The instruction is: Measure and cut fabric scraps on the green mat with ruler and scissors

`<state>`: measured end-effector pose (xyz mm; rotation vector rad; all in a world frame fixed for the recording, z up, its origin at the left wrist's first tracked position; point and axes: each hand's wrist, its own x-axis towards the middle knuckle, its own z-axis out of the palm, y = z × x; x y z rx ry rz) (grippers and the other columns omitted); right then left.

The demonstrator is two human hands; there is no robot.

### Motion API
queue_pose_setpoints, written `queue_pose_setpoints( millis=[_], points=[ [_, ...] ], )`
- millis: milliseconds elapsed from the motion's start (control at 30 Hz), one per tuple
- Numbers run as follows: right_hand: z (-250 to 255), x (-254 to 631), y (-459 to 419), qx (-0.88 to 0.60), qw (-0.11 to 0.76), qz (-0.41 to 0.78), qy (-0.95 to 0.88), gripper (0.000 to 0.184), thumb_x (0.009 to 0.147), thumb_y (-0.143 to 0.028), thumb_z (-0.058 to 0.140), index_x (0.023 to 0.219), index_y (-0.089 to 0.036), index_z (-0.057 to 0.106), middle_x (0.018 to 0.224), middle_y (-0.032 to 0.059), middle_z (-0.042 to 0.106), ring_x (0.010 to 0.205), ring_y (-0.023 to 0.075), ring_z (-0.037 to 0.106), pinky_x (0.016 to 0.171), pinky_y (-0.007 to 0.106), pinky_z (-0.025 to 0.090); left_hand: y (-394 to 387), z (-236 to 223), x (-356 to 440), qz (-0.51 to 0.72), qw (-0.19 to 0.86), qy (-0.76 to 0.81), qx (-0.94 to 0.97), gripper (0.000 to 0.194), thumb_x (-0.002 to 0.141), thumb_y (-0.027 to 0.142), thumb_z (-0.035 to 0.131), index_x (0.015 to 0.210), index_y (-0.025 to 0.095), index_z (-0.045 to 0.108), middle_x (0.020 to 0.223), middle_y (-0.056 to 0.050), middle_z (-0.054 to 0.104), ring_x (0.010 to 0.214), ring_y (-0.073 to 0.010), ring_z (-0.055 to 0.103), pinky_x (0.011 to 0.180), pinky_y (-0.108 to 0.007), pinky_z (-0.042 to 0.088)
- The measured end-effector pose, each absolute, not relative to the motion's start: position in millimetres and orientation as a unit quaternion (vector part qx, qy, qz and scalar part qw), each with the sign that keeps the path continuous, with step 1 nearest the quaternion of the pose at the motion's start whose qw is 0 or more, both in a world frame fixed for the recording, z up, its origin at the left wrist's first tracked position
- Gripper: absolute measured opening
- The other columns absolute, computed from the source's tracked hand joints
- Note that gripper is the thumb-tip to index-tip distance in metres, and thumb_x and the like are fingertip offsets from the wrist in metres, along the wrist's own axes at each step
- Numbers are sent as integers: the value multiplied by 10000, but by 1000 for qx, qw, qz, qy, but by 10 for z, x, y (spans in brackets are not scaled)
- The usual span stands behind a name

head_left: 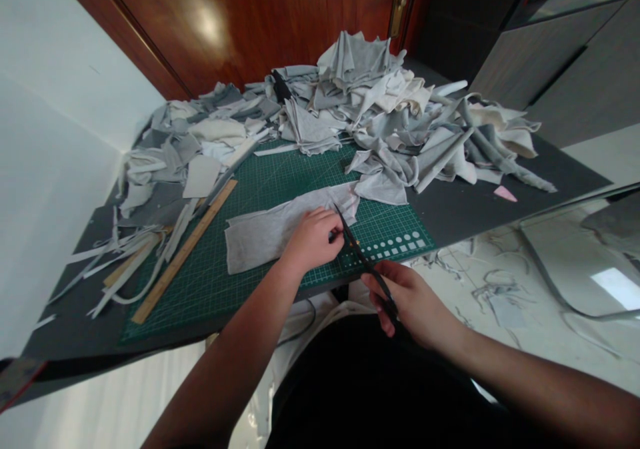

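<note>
A light grey piece of fabric (260, 232) lies flat on the green cutting mat (280, 172), its right end rumpled. My left hand (316, 237) is on top of it near that right end, fingers curled and closed on the cloth. A dark spot shows between thumb and fingers; I cannot tell what it is. My right hand (400, 299) grips black scissors (361, 257) by the handles at the table's front edge. Their blades point away to the upper left, with the tips over the fabric's right end, just right of my left hand.
A heap of grey and cream fabric scraps (370, 95) covers the table's back. On the mat's left lies a wooden ruler (185, 252), beside narrow fabric strips (135, 262). A pink scrap (505, 193) lies at right. Offcuts (505, 292) litter the floor.
</note>
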<state>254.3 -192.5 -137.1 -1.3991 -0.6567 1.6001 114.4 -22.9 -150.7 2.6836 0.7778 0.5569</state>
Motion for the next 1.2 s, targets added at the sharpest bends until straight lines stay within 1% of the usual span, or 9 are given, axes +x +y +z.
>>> queue_pose_setpoints(
  millis=[333,533,700,933,1200],
  points=[
    [-1405,2534,-1831,-554,453,649,-260,520,726,-630,766,799,-216,460,552,-73,548,340,90,492,310,196,368,-227,-1500,1141,186,152,273,932,114,791,117,614,756,221,583,791,2,665,846,-201,602,794,-358,441],
    [-1406,2552,-1775,-551,447,651,-269,536,709,-638,773,792,-215,455,545,-69,555,338,91,493,311,198,386,-223,-1496,1142,188,156,270,932,108,795,124,618,758,220,583,793,2,669,836,-200,598,793,-358,442],
    [-1382,2550,-1726,-548,453,651,-266,549,691,-665,760,800,-221,457,534,-75,544,341,98,489,314,212,398,-222,-1500,1137,173,157,276,932,91,800,137,616,773,221,593,813,-4,680,862,-208,605,829,-372,451],
    [-1394,2550,-1688,-550,455,647,-267,551,684,-661,775,786,-223,456,534,-68,550,345,101,490,319,218,399,-232,-1472,1141,172,161,276,932,111,786,122,623,757,221,582,805,-4,678,864,-211,600,816,-372,447],
    [-1362,2567,-1613,-542,470,642,-270,568,655,-659,797,743,-214,457,522,-69,544,328,94,485,302,205,359,-221,-1476,1137,174,164,269,933,123,770,105,626,754,218,582,797,-3,667,849,-210,591,793,-361,438]
  ],
)
